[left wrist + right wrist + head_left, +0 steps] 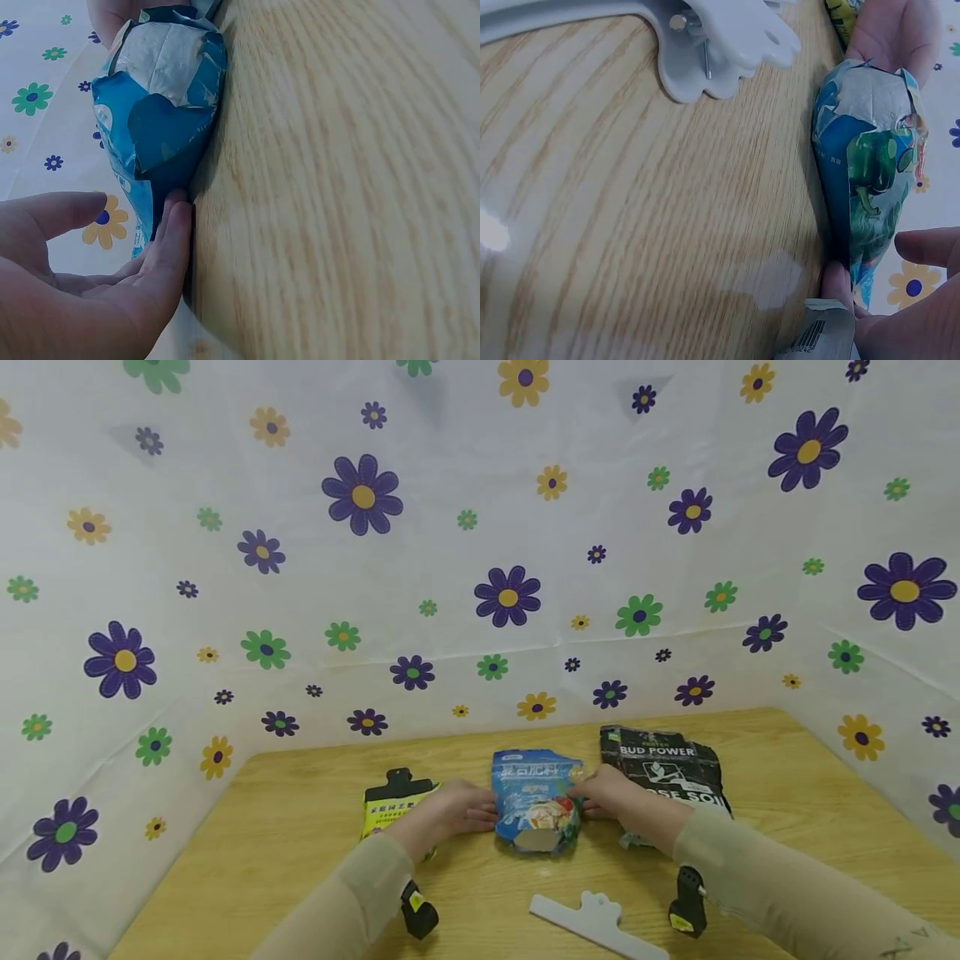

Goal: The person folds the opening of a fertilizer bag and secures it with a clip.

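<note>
My two hands flank a blue bag (pixel 534 797) that rests on the table (pixel 225 860), just below and right of the frame's centre, its pale end toward the bottom. My left hand (pixel 459 807) is spread wide, straight fingers touching the bag's left side, thumb apart. My right hand (pixel 617 795) is at its right edge, fingers extended and touching, not closed round it; whether that thumb touches, I can't tell. Left of my left hand is a yellow bag (pixel 382 814) with a black clip (pixel 399 786); beyond my right, a black bag (pixel 663 760). A white clip (pixel 592 922) lies at lower right.
</note>
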{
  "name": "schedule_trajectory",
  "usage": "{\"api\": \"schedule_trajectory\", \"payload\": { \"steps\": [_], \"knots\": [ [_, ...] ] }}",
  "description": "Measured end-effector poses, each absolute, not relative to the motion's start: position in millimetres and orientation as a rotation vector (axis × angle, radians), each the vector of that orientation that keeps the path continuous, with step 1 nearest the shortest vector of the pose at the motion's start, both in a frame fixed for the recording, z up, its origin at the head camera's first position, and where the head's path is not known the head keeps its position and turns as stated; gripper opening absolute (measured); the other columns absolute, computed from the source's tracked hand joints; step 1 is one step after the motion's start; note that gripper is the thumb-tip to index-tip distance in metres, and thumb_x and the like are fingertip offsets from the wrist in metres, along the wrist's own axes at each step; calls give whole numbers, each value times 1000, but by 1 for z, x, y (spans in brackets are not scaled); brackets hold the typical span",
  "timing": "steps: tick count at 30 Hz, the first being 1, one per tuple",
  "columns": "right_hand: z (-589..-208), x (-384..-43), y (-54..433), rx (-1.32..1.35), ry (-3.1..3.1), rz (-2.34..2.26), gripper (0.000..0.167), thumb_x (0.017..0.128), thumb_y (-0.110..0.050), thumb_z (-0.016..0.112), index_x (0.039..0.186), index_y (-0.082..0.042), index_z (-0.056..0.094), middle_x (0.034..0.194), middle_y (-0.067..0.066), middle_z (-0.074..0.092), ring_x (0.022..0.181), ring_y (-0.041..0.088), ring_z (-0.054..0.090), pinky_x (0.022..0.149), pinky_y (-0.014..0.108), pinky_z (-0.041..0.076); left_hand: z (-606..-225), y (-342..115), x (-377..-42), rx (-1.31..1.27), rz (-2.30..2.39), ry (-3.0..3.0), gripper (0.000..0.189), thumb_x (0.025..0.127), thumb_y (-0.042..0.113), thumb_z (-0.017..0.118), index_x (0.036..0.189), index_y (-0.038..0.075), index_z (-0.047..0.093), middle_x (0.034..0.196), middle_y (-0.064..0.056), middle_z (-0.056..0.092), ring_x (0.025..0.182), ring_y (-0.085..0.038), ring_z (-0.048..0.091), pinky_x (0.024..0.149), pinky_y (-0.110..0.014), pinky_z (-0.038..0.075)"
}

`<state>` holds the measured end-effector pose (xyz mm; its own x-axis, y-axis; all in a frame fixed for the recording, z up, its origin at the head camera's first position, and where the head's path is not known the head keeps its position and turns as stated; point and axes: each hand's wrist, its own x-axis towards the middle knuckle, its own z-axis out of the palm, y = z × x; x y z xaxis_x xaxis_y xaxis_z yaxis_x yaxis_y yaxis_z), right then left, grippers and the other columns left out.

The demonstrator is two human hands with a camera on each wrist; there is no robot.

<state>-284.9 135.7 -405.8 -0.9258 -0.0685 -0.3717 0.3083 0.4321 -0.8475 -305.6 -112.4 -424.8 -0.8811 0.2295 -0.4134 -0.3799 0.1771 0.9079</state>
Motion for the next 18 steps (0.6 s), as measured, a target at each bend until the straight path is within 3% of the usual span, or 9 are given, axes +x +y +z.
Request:
{"api": "schedule_trajectory", "payload": {
  "steps": [4,9,18],
  "knots": [
    [-406,-284,134,200,2341,-1500,66,105,-14,64,153,20,33,151,38,46,135,47,58,99,39,64,-424,-113,-303,-70,1715,2014,48,106,2,60,144,-24,46,141,-39,60,134,-45,63,118,-52,52],
    [-405,-284,134,195,2321,-1507,75,103,-16,68,157,18,29,156,38,42,134,47,58,103,42,63,-421,-109,-302,-131,1707,2067,45,102,0,67,139,-22,53,133,-35,67,126,-41,70,110,-47,59],
    [-406,-284,134,215,2219,-1634,76,102,-9,69,158,19,24,159,39,35,141,49,50,115,48,54,-421,-106,-303,-178,1691,2090,49,100,-1,70,141,-21,52,134,-35,67,127,-40,69,111,-47,58]
  ]
}}
